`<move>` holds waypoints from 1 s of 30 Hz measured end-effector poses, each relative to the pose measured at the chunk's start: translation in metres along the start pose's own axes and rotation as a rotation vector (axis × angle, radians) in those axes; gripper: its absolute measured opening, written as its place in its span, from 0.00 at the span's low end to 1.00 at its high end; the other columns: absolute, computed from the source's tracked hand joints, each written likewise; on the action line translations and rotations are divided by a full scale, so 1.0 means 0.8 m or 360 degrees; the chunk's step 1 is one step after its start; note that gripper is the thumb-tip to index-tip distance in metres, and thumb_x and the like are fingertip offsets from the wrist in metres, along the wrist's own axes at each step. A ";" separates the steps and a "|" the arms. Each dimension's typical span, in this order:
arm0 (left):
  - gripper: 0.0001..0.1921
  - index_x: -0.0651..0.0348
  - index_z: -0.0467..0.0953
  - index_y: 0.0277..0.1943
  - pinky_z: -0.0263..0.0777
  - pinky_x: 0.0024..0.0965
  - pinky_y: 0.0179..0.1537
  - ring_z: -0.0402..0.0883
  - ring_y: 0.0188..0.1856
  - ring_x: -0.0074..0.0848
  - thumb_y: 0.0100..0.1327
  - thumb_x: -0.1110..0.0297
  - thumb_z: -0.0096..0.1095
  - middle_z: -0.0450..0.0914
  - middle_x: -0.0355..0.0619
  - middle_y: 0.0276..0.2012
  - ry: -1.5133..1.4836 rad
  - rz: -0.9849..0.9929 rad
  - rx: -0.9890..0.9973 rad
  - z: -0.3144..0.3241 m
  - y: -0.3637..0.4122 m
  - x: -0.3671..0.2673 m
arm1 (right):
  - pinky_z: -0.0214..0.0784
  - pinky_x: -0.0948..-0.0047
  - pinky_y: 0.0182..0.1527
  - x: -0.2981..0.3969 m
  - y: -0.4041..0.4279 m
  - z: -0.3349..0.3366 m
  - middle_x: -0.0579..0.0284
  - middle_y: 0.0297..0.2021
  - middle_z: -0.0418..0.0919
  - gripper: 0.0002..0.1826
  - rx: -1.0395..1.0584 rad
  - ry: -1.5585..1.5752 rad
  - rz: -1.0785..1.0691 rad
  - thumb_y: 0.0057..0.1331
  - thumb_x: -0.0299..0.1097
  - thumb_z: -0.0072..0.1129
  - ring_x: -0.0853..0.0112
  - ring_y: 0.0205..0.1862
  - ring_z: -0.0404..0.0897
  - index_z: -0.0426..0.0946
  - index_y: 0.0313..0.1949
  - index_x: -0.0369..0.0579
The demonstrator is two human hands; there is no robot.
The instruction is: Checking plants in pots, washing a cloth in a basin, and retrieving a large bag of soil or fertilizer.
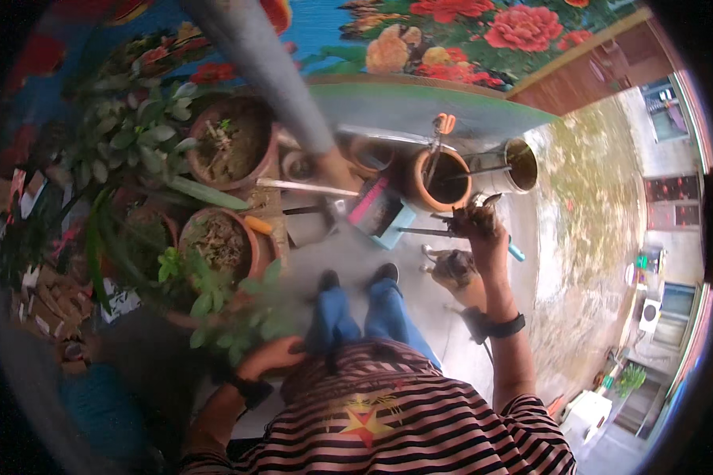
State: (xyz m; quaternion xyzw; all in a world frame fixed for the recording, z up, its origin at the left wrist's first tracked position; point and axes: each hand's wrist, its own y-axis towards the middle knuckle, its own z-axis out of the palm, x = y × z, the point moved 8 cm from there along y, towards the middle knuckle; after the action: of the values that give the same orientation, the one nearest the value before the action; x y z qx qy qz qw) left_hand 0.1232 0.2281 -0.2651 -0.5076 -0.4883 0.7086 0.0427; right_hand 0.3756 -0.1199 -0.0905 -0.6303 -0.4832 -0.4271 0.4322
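My right hand is raised on the right, closed around a clump of dry brown plant matter. Below it on the floor stands a dog with tan and dark fur. My left hand hangs near my waist beside a leafy green plant; its fingers are partly hidden, and I cannot tell whether it holds anything. A terracotta pot with dark contents stands ahead, with orange-handled scissors at its back rim. Near it lies a light-blue dustpan, a long handle reaching right.
Several potted plants stand on the left, among them a pot with a small sprout and one with dry soil. A grey pole crosses ahead. A white bucket stands by the low wall; a yard lies to the right.
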 end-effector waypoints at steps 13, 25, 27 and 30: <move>0.26 0.66 0.69 0.52 0.69 0.36 0.47 0.76 0.47 0.39 0.52 0.61 0.63 0.76 0.56 0.45 0.0378 -0.0114 0.0143 0.011 0.081 -0.057 | 0.74 0.73 0.39 -0.041 0.060 -0.302 0.55 0.35 0.78 0.08 -0.0570 0.0077 -0.0006 0.63 0.27 0.52 0.70 0.37 0.79 0.72 0.40 0.38; 0.29 0.64 0.71 0.52 0.71 0.35 0.46 0.78 0.46 0.38 0.51 0.54 0.66 0.78 0.57 0.43 0.0417 -0.0374 0.0101 0.060 0.205 -0.208 | 0.76 0.75 0.35 -0.315 0.253 -0.560 0.56 0.30 0.78 0.08 -0.0637 0.0198 0.0394 0.58 0.24 0.53 0.71 0.29 0.79 0.72 0.37 0.36; 0.30 0.65 0.70 0.52 0.71 0.34 0.46 0.77 0.46 0.38 0.51 0.52 0.67 0.77 0.57 0.43 0.0382 -0.0447 0.0132 0.071 0.227 -0.229 | 0.75 0.76 0.33 -0.356 0.293 -0.595 0.57 0.29 0.78 0.07 -0.0679 0.0121 0.0422 0.57 0.25 0.55 0.72 0.27 0.79 0.72 0.36 0.36; 0.32 0.67 0.69 0.53 0.71 0.34 0.46 0.77 0.46 0.37 0.51 0.52 0.67 0.75 0.59 0.46 0.0298 -0.0555 0.0112 0.080 0.248 -0.260 | 0.72 0.79 0.28 -0.384 0.351 -0.627 0.60 0.26 0.76 0.09 -0.0746 0.0063 0.0476 0.57 0.26 0.56 0.74 0.24 0.76 0.71 0.37 0.37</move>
State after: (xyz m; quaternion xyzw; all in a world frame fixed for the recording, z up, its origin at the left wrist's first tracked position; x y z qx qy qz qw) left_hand 0.2607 -0.0324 -0.2695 -0.4771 -0.5376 0.6568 0.2278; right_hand 0.5377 -0.7189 -0.2904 -0.7688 -0.2643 -0.4710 0.3424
